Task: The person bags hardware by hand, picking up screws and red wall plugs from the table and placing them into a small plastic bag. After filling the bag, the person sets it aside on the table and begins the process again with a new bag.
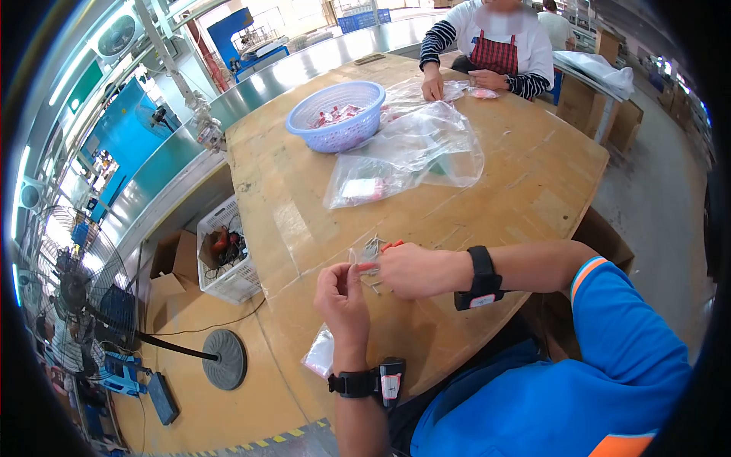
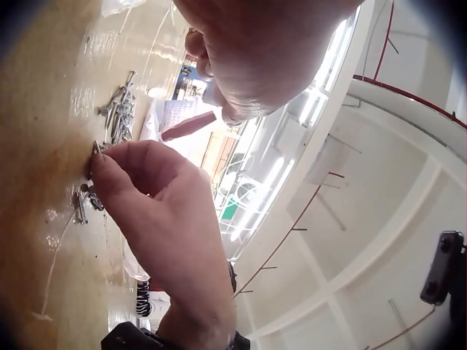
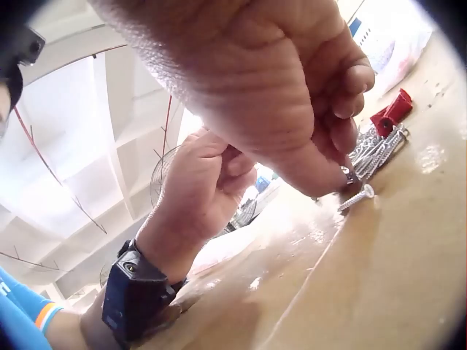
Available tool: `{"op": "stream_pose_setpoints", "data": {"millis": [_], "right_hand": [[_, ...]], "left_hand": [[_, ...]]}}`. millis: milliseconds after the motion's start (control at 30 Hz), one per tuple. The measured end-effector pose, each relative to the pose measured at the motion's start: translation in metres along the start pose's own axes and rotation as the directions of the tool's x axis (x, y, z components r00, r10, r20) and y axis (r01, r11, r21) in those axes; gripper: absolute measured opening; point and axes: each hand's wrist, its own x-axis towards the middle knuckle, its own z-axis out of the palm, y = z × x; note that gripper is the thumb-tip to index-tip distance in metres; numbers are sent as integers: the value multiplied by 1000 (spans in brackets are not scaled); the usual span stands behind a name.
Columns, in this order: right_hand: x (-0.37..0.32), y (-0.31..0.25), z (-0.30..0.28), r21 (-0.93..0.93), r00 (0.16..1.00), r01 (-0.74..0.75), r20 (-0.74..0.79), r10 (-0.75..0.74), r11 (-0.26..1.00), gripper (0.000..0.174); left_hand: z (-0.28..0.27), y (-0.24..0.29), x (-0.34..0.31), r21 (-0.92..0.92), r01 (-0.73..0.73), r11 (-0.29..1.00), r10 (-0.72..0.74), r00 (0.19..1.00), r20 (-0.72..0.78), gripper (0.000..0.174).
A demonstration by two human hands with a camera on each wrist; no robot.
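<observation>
My left hand (image 2: pixel 160 197) has thumb and forefinger together, pinching a small metal screw (image 2: pixel 96 148) right at the fingertips. Just across from it, my right hand (image 1: pixel 422 270) has its fingers curled. A slim red plastic piece (image 2: pixel 190 126) sticks out from the right thumb and fingers toward the left hand; its held end is hidden. Close under both hands lies a pile of silvery screws (image 3: pixel 379 154), with another red plastic piece (image 3: pixel 394 113) on it. One loose screw (image 3: pixel 357 197) lies nearer the right wrist camera.
Beyond the hands, a clear plastic bag (image 1: pixel 426 152) spreads over the wooden table (image 1: pixel 525 183) beside a lavender basket (image 1: pixel 343 137) of small red-and-white packets. A small clear packet (image 1: pixel 320 352) lies by my left wrist. Across the table, another person (image 1: pixel 506 57) handles bags.
</observation>
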Motion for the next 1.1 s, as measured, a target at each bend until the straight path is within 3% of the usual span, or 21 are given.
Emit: {"op": "stream_pose_setpoints", "data": {"millis": [100, 200, 300, 400, 500, 600, 700, 900, 933, 1000, 1100], "right_hand": [[0, 0, -12, 89, 994, -43, 102, 34, 995, 13], [-13, 6, -21, 307, 995, -64, 89, 38, 950, 13], [-26, 7, -15, 262, 989, -29, 149, -11, 965, 13], [-30, 5, -7, 190, 999, 27, 30, -33, 981, 16], [-32, 2, -1, 91, 998, 11, 68, -17, 996, 14], [-32, -7, 4, -138, 995, 91, -34, -97, 986, 15], [-27, -10, -2, -158, 993, 122, 16, -121, 980, 15], [-23, -4, -12, 98, 990, 8, 138, -22, 995, 12], [-23, 1, -15, 246, 1000, 10, 1, -10, 969, 11], [-25, 16, -22, 516, 965, 70, -252, 73, 854, 9], [-19, 27, -42, 903, 924, -37, -132, 360, 428, 9]], "left_hand": [[-1, -1, 0, 3, -3, 1000, 3, 1000, -8, 10], [-2, 2, 0, -8, 8, 1000, -8, 1000, -10, 9], [0, 5, 0, 25, -22, 999, 22, 1000, 14, 9], [-1, 3, 0, 40, -20, 999, 19, 999, 38, 11], [-2, 0, 0, 40, 3, 999, -5, 999, 52, 11], [-2, 0, 0, 60, -13, 998, 11, 999, 45, 11], [0, 4, 0, 84, -68, 994, 66, 997, 26, 7], [-2, 11, 2, 150, -144, 978, 134, 988, 76, 5], [-2, 10, 2, 148, -149, 978, 137, 987, 89, 4], [-1, 10, 1, 154, -146, 977, 128, 984, 126, 4], [0, 13, 0, 165, -159, 973, 124, 972, 201, 6]]}}
